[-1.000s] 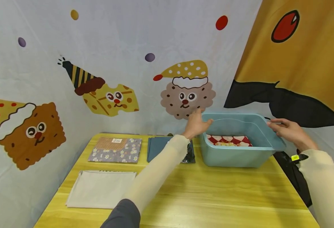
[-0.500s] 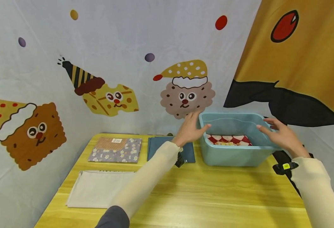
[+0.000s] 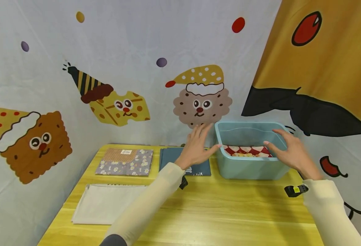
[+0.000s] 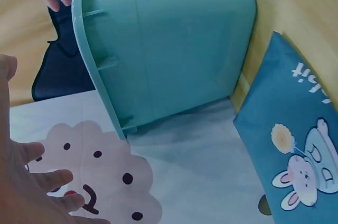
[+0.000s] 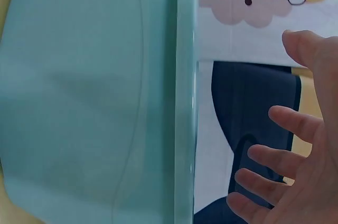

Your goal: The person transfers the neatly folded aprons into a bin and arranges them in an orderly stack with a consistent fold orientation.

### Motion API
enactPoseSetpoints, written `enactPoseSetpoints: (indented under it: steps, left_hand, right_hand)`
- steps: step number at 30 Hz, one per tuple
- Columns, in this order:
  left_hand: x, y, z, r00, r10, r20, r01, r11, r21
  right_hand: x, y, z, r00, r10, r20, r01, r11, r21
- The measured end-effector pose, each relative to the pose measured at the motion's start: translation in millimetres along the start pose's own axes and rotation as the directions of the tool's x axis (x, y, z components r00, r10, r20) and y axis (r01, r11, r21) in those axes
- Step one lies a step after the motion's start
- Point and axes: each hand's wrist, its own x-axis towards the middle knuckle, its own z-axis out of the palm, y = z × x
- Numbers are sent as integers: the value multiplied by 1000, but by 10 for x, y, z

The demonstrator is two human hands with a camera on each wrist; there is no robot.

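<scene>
A light-blue plastic bin point(image 3: 251, 170) stands at the table's back right, with a red-and-white diamond-patterned item point(image 3: 262, 150) inside. Left of the bin, my left hand point(image 3: 195, 146) is raised with fingers spread and holds nothing. It hovers over a blue flat piece with a rabbit print point(image 4: 311, 145), partly hidden by the hand and arm in the head view. My right hand point(image 3: 293, 155) is above the bin's right end, fingers loosely extended and nothing in them. In the right wrist view its fingers point(image 5: 280, 160) are apart from the rim point(image 5: 185, 102).
A grey daisy-print folded piece point(image 3: 129, 163) with a brown dotted flap lies at the back left. In front of it is a folded off-white cloth point(image 3: 106, 205), partly behind my left sleeve. A cartoon-printed curtain point(image 3: 156, 37) hangs behind the wooden table point(image 3: 229, 212).
My left hand has drawn away from the bin's left rim, leftward and nearer. The right hand has left the right rim, moving left and nearer. The bin stays in place.
</scene>
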Motion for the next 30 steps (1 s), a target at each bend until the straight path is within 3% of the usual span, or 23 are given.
enactPoseSetpoints:
  steps: [12, 30]
  left_hand:
    - [-313, -165, -39, 999, -10, -35, 14, 995, 102]
    - [-732, -528, -118, 992, -105, -69, 110, 991, 71]
  right_hand:
    - [-149, -285, 239, 992, -96, -83, 96, 995, -6]
    - [-153, -693, 580, 971, -220, -96, 222, 975, 5]
